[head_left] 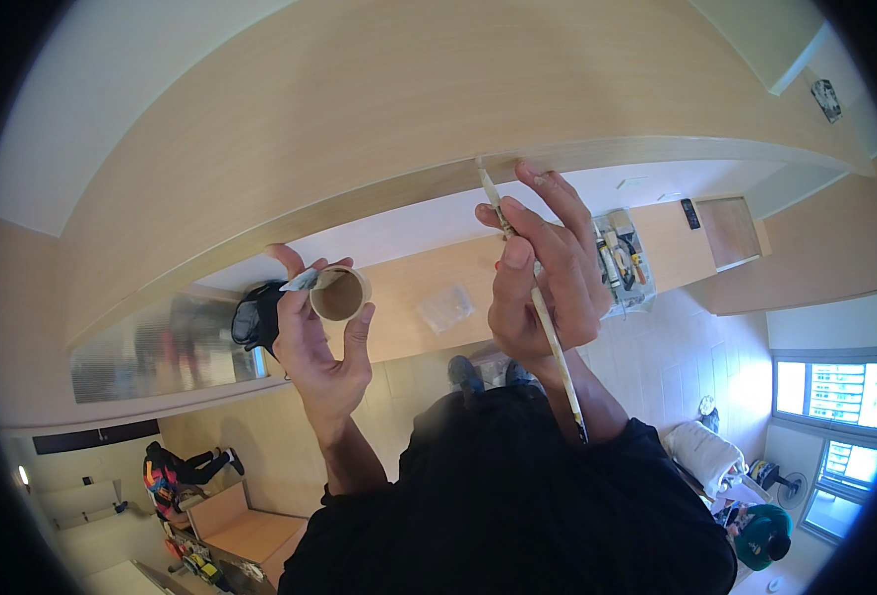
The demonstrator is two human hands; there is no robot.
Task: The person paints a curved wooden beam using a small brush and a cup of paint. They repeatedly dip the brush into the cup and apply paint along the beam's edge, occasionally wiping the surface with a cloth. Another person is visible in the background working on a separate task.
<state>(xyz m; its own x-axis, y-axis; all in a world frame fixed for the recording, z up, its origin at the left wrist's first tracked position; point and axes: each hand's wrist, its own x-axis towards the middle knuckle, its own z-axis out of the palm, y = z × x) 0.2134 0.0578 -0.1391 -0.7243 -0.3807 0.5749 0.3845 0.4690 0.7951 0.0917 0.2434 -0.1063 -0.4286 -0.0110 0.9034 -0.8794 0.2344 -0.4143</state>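
While gripped between thumb and fingers of the right hand (pixel 538 283), one thin brush (pixel 533 288) crosses the palm, long axis running steeply from lower right up to upper left. Tip pressed against the lower edge of the pale wooden panel (pixel 379 119) overhead, handle end down past the wrist, near the black sleeve. Left of the brush and well apart from it, left hand (pixel 321 342) closed around one small round container (pixel 340 294), open mouth turned toward the camera, with a scrap of foil at its rim. Below the panel, one long worktop (pixel 429 273) carrying one clear bag (pixel 445 307) and one open tool case (pixel 622 260), the latter just right of the brush hand. Two hands, one brush, one container.
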